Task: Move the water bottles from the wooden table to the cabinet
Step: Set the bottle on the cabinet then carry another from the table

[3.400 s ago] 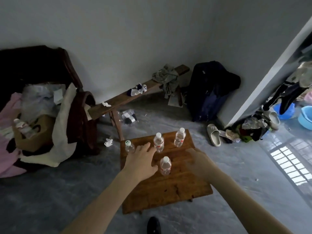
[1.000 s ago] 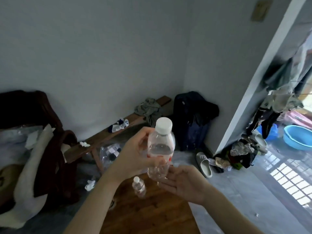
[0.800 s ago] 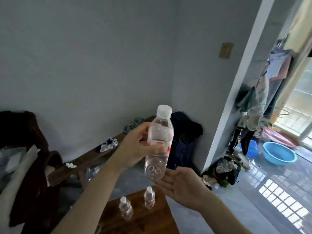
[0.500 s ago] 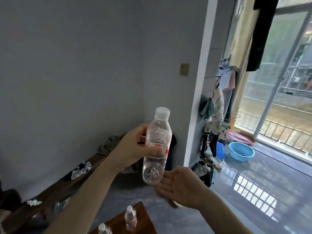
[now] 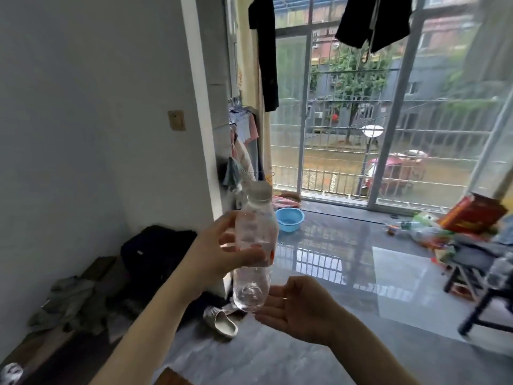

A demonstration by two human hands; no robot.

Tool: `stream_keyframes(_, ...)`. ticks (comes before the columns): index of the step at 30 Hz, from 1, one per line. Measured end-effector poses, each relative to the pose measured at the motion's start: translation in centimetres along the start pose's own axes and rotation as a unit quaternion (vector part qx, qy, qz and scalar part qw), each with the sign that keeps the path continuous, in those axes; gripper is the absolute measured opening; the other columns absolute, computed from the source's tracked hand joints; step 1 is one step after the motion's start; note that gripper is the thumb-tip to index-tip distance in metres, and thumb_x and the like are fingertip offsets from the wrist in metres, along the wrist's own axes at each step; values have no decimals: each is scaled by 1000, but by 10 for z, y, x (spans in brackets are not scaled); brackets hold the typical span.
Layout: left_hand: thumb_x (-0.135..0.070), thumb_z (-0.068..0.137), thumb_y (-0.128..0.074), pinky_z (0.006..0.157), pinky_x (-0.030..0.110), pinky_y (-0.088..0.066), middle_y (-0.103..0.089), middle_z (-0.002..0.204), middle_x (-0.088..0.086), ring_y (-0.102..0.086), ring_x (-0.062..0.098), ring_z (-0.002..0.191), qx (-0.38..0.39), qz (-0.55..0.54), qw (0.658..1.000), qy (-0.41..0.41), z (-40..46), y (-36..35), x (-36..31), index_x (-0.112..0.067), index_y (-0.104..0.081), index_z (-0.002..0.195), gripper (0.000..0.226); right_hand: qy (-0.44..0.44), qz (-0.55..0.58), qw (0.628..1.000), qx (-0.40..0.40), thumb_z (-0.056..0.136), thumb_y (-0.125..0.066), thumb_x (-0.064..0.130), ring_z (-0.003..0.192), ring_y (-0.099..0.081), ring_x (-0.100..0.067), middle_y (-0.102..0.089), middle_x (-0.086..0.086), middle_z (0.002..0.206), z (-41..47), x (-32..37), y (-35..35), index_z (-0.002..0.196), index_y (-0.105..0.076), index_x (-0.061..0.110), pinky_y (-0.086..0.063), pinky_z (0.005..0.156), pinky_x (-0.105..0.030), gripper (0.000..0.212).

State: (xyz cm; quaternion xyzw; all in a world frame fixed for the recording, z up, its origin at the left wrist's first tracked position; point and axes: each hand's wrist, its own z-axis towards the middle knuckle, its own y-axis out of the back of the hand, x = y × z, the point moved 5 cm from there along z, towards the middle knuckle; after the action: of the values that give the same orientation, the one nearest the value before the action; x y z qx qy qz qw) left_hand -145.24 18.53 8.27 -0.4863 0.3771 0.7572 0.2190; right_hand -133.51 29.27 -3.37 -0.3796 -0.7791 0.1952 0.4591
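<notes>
Turning doorward, bottle (image 5: pixel 254 245) still gripped

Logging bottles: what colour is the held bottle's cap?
White, on the bottle the left hand holds; head view.

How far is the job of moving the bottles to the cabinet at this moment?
Early. Done: one bottle is lifted clear of the table, upright. In hand: the left hand grips its middle, and the right hand lies open, palm up, by its base. Left: no cabinet shows in this view, so no bottle can be seen placed; only a table corner is visible.
</notes>
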Motion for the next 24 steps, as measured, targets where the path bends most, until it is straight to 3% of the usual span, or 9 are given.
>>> stream_keyframes(5,-50,54,-86,86,31,-59,-78,106,-16,-73,3,98,75,-45,996,-34,13,-92,-20,-58,-65,108,59,65,79,991,-85,71,-35,4,84,-68,-39,-68,-28,104,-74,-3,63,110,-61,-11,-60,78,-46,49)
stream_keyframes(12,-48,53,-85,98,50,-57,-71,125,0,-68,24,114,199,-75,972,-96,2,-224,-98,-37,-59,122,75,175,171,957,-154,70,-36,1,87,-66,-41,-66,-29,107,-202,-14,135,114,-57,-9,-58,78,-51,50)
stream_keyframes(14,-46,58,-83,93,40,-59,-70,124,-5,-67,20,113,232,-82,962,-119,-6,-262,-122,-42,-57,119,67,204,181,947,-170,70,-35,1,90,-65,-41,-64,-29,109,-239,-19,152,117,-55,-8,-58,79,-50,52)
stream_keyframes(17,-49,62,-82,71,11,-53,-68,105,-29,-67,-2,98,280,-91,944,-151,-25,-321,-157,-52,-55,108,53,240,192,932,-190,69,-36,2,85,-70,-42,-67,-31,106,-300,-29,178,112,-58,-12,-60,74,-49,51)
stream_keyframes(20,-54,63,-87,67,11,-54,-72,99,-34,-70,-4,92,318,-108,927,-169,-52,-383,-194,-60,-62,103,48,276,204,914,-215,72,-35,1,89,-69,-43,-65,-32,112,-370,-46,210,114,-59,-13,-58,81,-50,51)
stream_keyframes(24,-54,61,-82,68,12,-56,-75,103,-26,-72,-1,94,377,-141,893,-200,-100,-470,-243,-67,-64,98,43,323,230,888,-231,74,-34,0,102,-66,-45,-61,-33,124,-466,-79,252,109,-65,-14,-53,90,-50,49)
